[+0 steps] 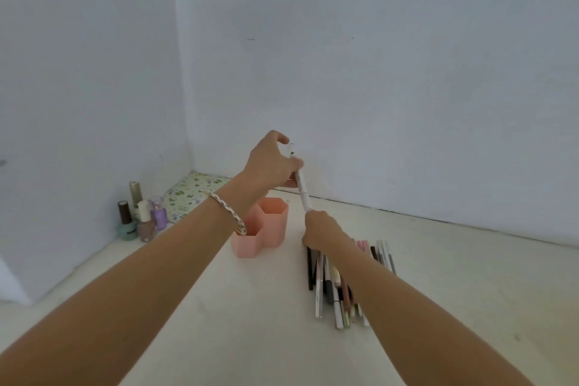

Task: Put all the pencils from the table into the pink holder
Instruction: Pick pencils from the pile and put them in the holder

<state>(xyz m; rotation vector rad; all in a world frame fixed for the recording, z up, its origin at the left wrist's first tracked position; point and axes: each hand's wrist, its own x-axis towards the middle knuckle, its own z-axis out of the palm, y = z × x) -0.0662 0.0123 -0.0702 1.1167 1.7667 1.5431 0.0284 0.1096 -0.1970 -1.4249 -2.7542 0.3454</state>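
A white pencil point(302, 185) stands nearly upright in the air, just right of and above the pink holder point(272, 229). My left hand point(272, 163) grips its upper part, and my right hand point(322, 229) holds its lower end. The holder is a cluster of hexagonal cups on the white table; my left forearm covers part of it. A pile of several pencils point(332, 285) lies on the table to the right of the holder, partly hidden under my right forearm.
Several nail polish bottles point(142, 213) stand at the back left by the wall. A floral patterned cloth point(191, 194) lies in the corner behind the holder. White walls close the table at back and left. A bracelet point(225, 210) circles my left wrist.
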